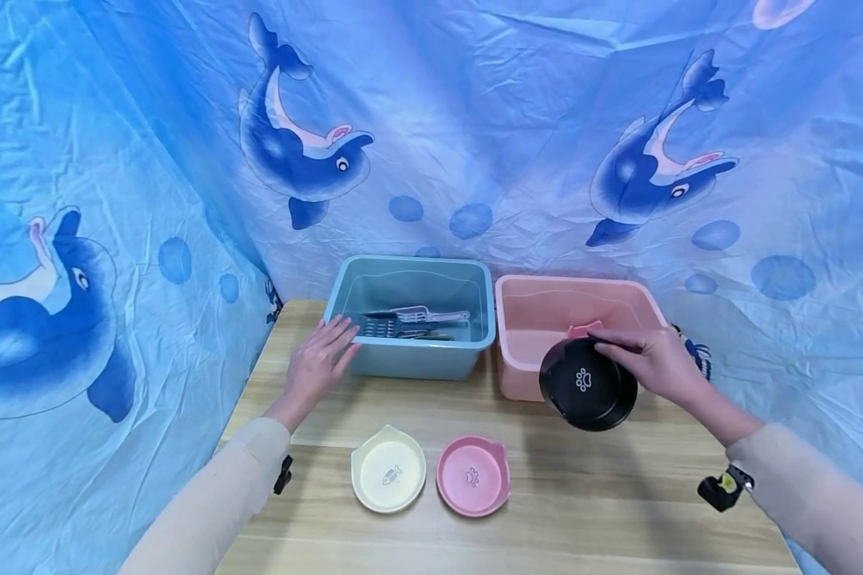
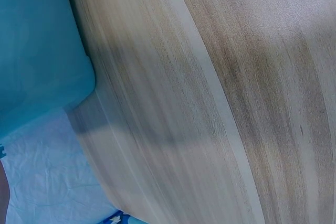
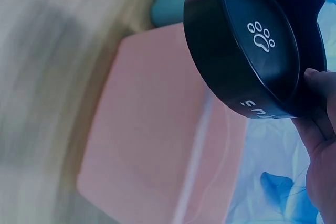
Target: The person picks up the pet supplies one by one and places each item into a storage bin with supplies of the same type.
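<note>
My right hand (image 1: 658,366) pinches the rim of a black pet bowl (image 1: 590,403), thumb on the inside. Tilted so its paw print shows, the bowl is held up in front of the pink bin (image 1: 519,382) and overlaps it. In the right wrist view, the bowl (image 3: 257,72) has an ear-shaped rim and white lettering on its side. My left hand (image 1: 318,355) rests with extended fingers at the left front corner of the blue bin (image 1: 417,361). Inside that bin lie a dark slotted litter scoop (image 1: 381,327) and a pale one (image 1: 451,316).
On the wooden table (image 1: 568,519), a cream bowl (image 1: 388,489) with a fish print stands beside a pink bowl (image 1: 472,497) with a paw print. A pink item (image 1: 584,328) shows inside the pink bin. A blue dolphin-print curtain (image 1: 489,144) hangs behind.
</note>
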A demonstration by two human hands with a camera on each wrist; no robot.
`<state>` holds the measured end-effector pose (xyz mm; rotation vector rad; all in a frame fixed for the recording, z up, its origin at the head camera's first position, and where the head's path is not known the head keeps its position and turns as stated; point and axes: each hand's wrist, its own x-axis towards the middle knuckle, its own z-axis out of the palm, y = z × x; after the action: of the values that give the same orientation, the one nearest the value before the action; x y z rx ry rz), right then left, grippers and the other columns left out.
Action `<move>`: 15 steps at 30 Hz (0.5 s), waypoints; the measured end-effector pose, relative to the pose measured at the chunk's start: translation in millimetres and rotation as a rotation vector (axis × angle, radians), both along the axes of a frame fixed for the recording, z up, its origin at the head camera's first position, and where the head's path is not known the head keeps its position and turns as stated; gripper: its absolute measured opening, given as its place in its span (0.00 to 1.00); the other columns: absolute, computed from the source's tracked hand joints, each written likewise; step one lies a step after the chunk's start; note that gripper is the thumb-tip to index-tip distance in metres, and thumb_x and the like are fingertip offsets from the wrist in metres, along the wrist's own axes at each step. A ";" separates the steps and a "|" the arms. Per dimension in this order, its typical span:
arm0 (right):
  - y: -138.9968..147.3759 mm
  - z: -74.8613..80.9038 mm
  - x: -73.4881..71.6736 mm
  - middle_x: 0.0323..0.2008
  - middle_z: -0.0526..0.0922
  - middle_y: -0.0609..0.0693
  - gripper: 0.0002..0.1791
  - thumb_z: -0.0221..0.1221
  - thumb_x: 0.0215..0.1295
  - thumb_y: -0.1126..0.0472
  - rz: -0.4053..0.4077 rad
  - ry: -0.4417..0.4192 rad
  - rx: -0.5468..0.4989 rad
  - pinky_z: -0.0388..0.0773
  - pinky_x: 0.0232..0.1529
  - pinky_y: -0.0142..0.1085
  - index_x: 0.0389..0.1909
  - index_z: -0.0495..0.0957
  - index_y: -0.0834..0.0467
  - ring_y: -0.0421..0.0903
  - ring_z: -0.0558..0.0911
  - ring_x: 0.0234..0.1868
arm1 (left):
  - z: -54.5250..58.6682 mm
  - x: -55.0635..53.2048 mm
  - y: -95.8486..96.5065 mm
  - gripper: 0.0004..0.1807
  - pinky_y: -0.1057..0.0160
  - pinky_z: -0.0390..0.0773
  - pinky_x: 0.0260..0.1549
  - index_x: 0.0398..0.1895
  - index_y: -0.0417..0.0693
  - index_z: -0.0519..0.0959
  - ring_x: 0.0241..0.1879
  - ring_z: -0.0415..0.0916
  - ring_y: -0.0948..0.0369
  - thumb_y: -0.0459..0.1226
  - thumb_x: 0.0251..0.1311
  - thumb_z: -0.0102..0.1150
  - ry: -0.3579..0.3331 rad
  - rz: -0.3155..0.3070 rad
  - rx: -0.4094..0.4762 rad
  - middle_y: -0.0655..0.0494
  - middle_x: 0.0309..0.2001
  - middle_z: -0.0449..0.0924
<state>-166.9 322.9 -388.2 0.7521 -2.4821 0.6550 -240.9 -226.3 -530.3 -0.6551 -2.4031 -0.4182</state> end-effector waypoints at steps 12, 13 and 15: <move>-9.2 17.7 -40.4 0.45 0.93 0.53 0.18 0.72 0.63 0.73 0.022 -0.025 -0.020 0.69 0.51 0.09 0.53 0.91 0.57 0.49 0.89 0.51 | -2.1 -3.4 0.2 0.38 0.41 0.74 0.72 0.63 0.45 0.85 0.68 0.79 0.44 0.62 0.83 0.35 0.063 -0.033 0.017 0.43 0.64 0.84; -10.1 18.5 -43.9 0.45 0.93 0.53 0.18 0.72 0.64 0.73 0.025 -0.026 -0.023 0.70 0.50 0.09 0.53 0.91 0.57 0.49 0.89 0.51 | -2.2 -3.5 0.1 0.38 0.41 0.74 0.72 0.63 0.45 0.85 0.68 0.79 0.45 0.62 0.83 0.35 0.061 -0.030 0.015 0.43 0.64 0.84; -12.4 20.5 -50.7 0.46 0.93 0.54 0.17 0.72 0.64 0.73 0.030 -0.030 -0.024 0.70 0.50 0.09 0.52 0.91 0.58 0.50 0.90 0.51 | -2.0 -3.3 -0.1 0.38 0.41 0.74 0.72 0.63 0.46 0.85 0.69 0.78 0.45 0.62 0.82 0.35 0.057 -0.026 0.013 0.42 0.64 0.84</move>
<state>-217.6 310.5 -367.7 0.7770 -2.4899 0.7103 -244.2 -226.4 -532.3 -0.6842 -2.3384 -0.4201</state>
